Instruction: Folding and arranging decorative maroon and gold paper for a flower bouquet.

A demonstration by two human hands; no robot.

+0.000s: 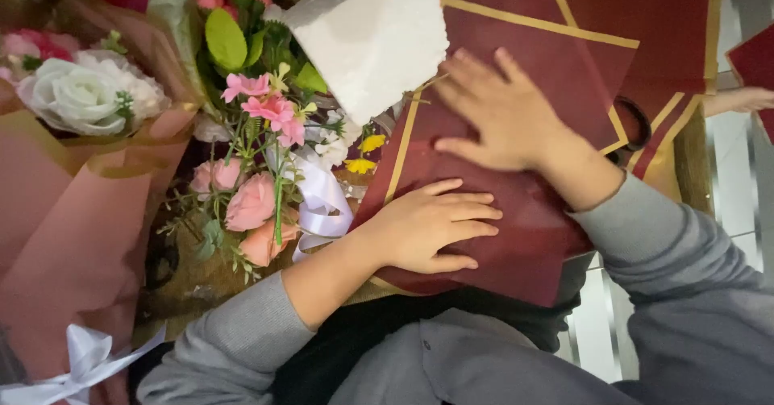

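Pressing flat on a sheet of dark red wrapping paper [516, 236] with gold edging, both of a person's bare hands are working at the centre of the frame. The left hand [431, 228] is lying palm down at the sheet's lower left, fingers extended and pointing right, closed around nothing. The right hand [496, 119] is resting just above it, also open and flat, fingers spread toward the upper left, holding nothing either; the paper is simply being pinned under both palms. The sheet is lying directly beneath the hands, its gold-trimmed long edge running from the lower centre up toward a white foam block [371, 38] at the top middle. The left hand is the nearer one to that edge and to the bouquet of pink flowers [258, 163] with a lilac ribbon [322, 203], just left of the paper. More red sheets [669, 26] are overlapping toward the upper right. A second bouquet in pink wrap [76, 195] is filling the left side of the frame, well apart from both hands.
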